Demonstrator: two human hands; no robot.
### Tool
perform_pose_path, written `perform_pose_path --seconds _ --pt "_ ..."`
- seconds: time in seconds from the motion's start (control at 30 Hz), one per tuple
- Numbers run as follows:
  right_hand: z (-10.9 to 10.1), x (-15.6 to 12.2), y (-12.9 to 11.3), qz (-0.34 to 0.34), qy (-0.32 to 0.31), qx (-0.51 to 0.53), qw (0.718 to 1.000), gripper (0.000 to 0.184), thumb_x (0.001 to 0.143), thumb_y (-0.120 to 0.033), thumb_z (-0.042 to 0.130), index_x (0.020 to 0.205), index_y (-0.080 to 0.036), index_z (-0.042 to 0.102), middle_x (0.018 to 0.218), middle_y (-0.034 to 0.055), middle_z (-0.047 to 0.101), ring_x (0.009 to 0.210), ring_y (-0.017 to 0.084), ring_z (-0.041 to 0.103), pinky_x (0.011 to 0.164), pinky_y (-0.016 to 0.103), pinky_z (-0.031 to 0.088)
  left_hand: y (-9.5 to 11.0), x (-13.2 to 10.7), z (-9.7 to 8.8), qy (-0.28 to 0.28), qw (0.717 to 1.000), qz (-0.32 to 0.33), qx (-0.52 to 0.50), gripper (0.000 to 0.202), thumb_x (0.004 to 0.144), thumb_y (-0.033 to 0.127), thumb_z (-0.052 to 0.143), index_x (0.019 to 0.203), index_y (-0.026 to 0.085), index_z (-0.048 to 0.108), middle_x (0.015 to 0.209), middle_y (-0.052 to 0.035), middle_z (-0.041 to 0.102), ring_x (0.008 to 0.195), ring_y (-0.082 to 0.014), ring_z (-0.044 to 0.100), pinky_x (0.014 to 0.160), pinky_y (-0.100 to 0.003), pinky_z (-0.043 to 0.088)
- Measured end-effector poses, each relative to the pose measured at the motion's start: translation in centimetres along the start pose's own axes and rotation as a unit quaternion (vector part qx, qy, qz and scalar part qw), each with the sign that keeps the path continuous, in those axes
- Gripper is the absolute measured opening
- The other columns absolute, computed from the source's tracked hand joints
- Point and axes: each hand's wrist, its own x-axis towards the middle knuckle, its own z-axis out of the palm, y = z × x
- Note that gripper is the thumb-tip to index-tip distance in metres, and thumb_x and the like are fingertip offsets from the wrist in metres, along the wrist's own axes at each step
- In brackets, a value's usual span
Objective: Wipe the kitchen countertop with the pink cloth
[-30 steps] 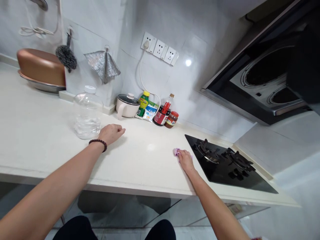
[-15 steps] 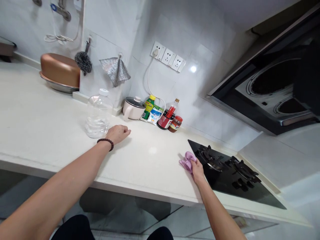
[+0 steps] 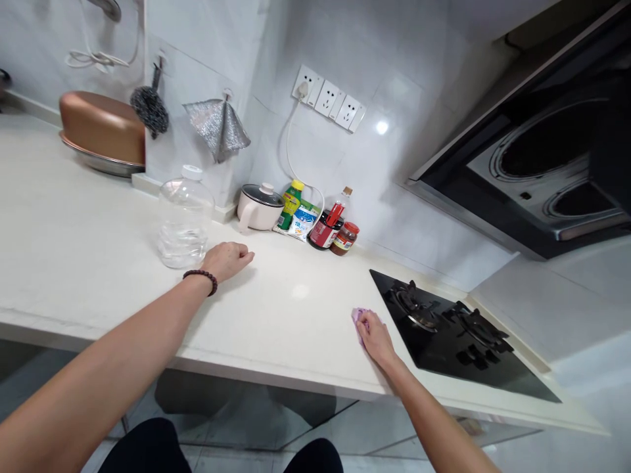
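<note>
My right hand is closed over a light purple cloth and presses it to the white countertop, left of the gas hob. Most of the cloth is hidden under the fingers. My left hand, with a dark beaded bracelet at the wrist, is curled into a fist at the counter, and nothing shows in it. Just left of that hand stands a large clear plastic bottle with a white cap, upright.
Along the wall stand a pink pot, a green bottle, a seasoning packet and jars. A black gas hob lies right, below a range hood. A copper-coloured basin is at the back left.
My right hand has turned over the cloth and pressed it flat, shifting slightly left. My left hand keeps its place by the bottle. The view has tilted a little.
</note>
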Motion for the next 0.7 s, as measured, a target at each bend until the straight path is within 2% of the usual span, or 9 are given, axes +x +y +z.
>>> perform_pose_path --seconds 0.1,0.17,0.23,0.4,0.57,0.7 --pt "1.1 -0.5 -0.1 -0.035 -0.007 -0.077 0.996 0.052 0.102 -0.046 0.035 0.147 -0.030 0.055 0.159 0.0080 0.046 0.147 0.029 0.041 0.120 0.057 0.034 0.3 -0.3 -0.1 0.002 1.000 0.004 -0.005 0.039 0.089 0.049 0.044 0.063 0.023 0.058 0.068 -0.0059 0.068 0.070 -0.0232 0.061 0.062 -0.032 0.033" --pt "1.2 -0.6 0.4 -0.060 -0.037 -0.097 0.993 0.056 0.104 -0.050 0.031 0.154 -0.032 0.049 0.166 0.0059 0.035 0.154 0.030 0.030 0.123 0.057 0.029 0.7 -0.5 -0.2 0.002 1.000 0.012 -0.010 0.039 0.090 0.048 0.044 0.063 0.023 0.058 0.066 -0.0052 0.067 0.070 -0.0224 0.061 0.062 -0.032 0.032" --pt "1.2 -0.4 1.1 -0.082 -0.054 -0.097 0.990 0.059 0.103 -0.056 0.032 0.155 -0.032 0.049 0.168 0.0048 0.032 0.156 0.030 0.027 0.125 0.057 0.025 1.0 -0.7 -0.2 0.002 1.000 0.022 -0.016 0.040 0.090 0.048 0.044 0.062 0.023 0.058 0.064 -0.0045 0.066 0.069 -0.0217 0.060 0.062 -0.032 0.032" --pt "1.7 2.2 2.5 -0.101 -0.047 -0.073 0.991 0.061 0.102 -0.057 0.035 0.156 -0.032 0.048 0.166 0.0024 0.036 0.156 0.027 0.027 0.128 0.053 0.021 1.5 -0.6 0.2 -0.007 0.999 0.041 -0.012 0.040 0.092 0.045 0.047 0.060 0.023 0.058 0.062 -0.0038 0.065 0.069 -0.0207 0.060 0.062 -0.031 0.032" --pt "2.3 7.8 2.6 -0.086 -0.032 -0.047 0.995 0.056 0.100 -0.055 0.039 0.146 -0.029 0.059 0.154 0.0032 0.054 0.152 0.025 0.035 0.128 0.049 0.023 1.8 -0.6 0.4 -0.013 0.999 0.048 0.001 0.041 0.092 0.044 0.048 0.060 0.022 0.060 0.061 -0.0036 0.065 0.069 -0.0205 0.061 0.063 -0.031 0.032" --pt "2.3 12.4 2.7 -0.049 -0.008 -0.026 0.998 0.053 0.099 -0.057 0.044 0.137 -0.029 0.067 0.148 0.0046 0.059 0.149 0.027 0.040 0.126 0.048 0.027 1.8 -0.5 0.3 -0.013 0.999 0.046 0.014 0.041 0.093 0.044 0.047 0.061 0.022 0.062 0.061 -0.0039 0.065 0.069 -0.0212 0.061 0.065 -0.032 0.033"
